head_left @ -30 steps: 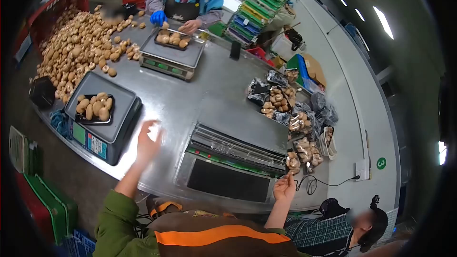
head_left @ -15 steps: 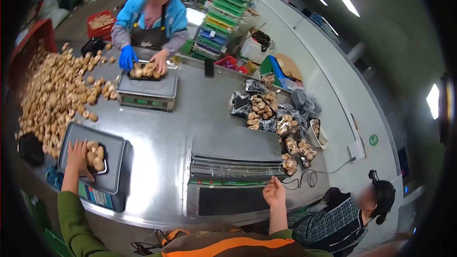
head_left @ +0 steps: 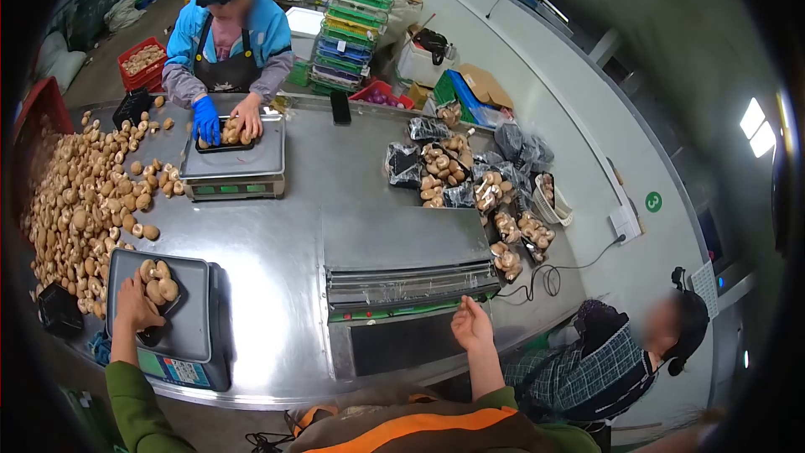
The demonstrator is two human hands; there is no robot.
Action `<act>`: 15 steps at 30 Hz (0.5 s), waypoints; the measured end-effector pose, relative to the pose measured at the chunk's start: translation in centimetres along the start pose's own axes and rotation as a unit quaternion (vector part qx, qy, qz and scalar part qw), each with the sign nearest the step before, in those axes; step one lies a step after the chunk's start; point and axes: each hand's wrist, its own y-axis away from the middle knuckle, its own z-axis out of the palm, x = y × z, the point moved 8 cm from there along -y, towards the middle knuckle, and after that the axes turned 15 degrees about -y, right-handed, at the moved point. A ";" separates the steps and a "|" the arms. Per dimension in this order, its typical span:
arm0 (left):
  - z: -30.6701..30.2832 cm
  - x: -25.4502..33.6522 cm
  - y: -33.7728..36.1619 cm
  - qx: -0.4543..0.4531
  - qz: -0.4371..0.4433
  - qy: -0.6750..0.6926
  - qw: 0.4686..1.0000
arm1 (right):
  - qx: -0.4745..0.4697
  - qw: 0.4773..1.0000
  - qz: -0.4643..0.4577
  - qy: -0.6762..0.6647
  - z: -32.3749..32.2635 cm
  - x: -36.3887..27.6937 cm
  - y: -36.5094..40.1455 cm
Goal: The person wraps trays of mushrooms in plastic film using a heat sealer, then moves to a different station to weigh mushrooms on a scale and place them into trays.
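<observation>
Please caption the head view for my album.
Left hand at mushrooms in a black tray on a digital scale, right hand by a film wrapper.

Stacked crates [head_left: 350, 29] stand near the white wall [head_left: 579, 109].

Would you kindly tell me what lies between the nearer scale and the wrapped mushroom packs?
In the head view, bare tabletop and then the wrapping machine lie between the nearer scale and the wrapped packs.
</observation>
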 end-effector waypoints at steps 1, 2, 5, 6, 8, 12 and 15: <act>0.0 -0.1 0.3 0.007 -0.001 0.030 1.000 | -0.004 1.000 0.006 0.003 -0.1 -0.1 -0.1; 0.0 0.1 0.3 0.011 -0.003 0.023 1.000 | 0.002 1.000 0.005 0.002 -0.1 -0.2 -0.1; 1.1 0.2 0.1 0.043 -0.021 0.022 0.999 | 0.005 1.000 -0.007 0.007 -0.3 -0.9 -0.1; 0.4 0.7 0.4 0.040 -0.019 0.035 0.998 | 0.006 1.000 0.000 0.002 -0.6 -1.2 -0.2; -1.2 1.6 1.0 0.038 -0.014 0.030 0.999 | 0.005 1.000 0.008 0.005 -1.2 -1.7 -0.4; -7.7 6.6 0.8 0.066 0.039 0.043 0.996 | -0.003 1.000 -0.008 0.005 -2.1 -2.9 -0.6; -12.8 14.0 -0.3 0.178 0.135 0.071 0.972 | -0.056 0.998 0.000 -0.026 -2.0 -3.3 -1.2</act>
